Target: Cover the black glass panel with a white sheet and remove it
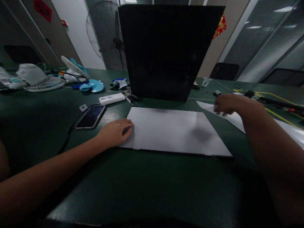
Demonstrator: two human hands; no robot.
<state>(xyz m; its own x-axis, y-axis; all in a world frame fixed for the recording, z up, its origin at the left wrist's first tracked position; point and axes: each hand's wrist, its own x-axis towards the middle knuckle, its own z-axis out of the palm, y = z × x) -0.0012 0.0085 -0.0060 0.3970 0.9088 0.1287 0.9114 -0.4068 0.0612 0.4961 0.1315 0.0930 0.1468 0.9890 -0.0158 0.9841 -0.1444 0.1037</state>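
Observation:
A flat white panel point(169, 131) with a thin dark edge lies on the green table in front of me. My left hand point(117, 132) rests on its left edge, fingers lying flat over the white surface and the thumb apart from them. A dark patch shows between thumb and fingers; I cannot make out whether it is shadow or a thing. Over thin white sheets point(234, 119) at the right hovers my right hand point(229, 104), slightly blurred. Its fingers bend downward, somewhat apart, with nothing visible in them.
Behind the panel stands a large black panel point(171, 50), upright. A phone point(91, 116) and a white power bank point(112, 98) lie left, near a cable. Fan parts, including blue blades point(92, 85) and a white grille point(46, 84), sit farther left. Dark rods point(280, 103) lie right.

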